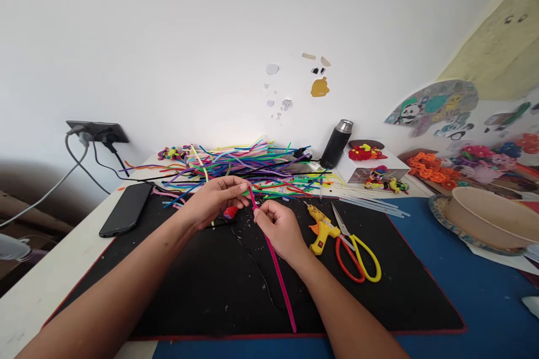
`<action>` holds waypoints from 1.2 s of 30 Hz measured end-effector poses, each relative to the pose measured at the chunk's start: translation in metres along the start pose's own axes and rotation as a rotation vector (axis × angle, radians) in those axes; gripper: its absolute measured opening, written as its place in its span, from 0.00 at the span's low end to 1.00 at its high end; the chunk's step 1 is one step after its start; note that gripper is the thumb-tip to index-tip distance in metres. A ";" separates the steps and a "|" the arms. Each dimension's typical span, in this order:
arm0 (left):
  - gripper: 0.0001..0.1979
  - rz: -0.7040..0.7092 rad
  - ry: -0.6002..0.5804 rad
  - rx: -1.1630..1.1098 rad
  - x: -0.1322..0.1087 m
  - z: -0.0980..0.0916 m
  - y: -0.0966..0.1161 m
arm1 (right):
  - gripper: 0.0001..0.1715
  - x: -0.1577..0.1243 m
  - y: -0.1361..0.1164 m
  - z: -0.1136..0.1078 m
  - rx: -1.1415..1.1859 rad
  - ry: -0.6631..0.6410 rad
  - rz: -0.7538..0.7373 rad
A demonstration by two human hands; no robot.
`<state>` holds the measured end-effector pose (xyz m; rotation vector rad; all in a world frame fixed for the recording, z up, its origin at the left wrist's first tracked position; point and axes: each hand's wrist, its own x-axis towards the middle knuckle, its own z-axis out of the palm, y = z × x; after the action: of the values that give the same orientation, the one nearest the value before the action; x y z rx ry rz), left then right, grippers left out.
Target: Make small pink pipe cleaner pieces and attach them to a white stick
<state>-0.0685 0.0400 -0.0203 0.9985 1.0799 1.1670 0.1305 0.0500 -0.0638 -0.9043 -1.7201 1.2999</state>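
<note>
Hidden: we lose a short stretch of the pink pipe cleaner [280, 283] under the right hand [280, 227]; its top end vanishes among the left fingertips.
Hard to make out: a small red-and-blue piece [230, 212] sits below the left hand [214, 199]; we cannot tell what it is.
Left hand: forearm slanting in from lower left, thumb and fingertips pinched on the pipe cleaner's upper end.
Right hand: wrist bent, fingers curled, gripping the same stem just below.
Pipe cleaner: it runs from the hands down across the black mat [189, 291] towards us.
Nearby: glue gun [320, 227] and scissors [356, 249] lie just right of the right hand.
</note>
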 end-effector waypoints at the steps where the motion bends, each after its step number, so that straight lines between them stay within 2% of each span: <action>1: 0.20 0.000 0.000 -0.001 0.000 0.000 0.000 | 0.17 0.000 0.000 0.000 0.001 -0.001 0.001; 27: 0.15 -0.025 0.075 -0.013 0.001 -0.001 0.001 | 0.16 0.000 0.000 -0.001 -0.028 -0.016 0.006; 36: 0.07 -0.101 0.111 -0.165 0.002 -0.001 0.003 | 0.16 0.000 0.002 -0.004 -0.041 -0.009 -0.005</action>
<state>-0.0700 0.0428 -0.0175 0.7501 1.0891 1.2186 0.1342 0.0522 -0.0650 -0.9184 -1.7606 1.2715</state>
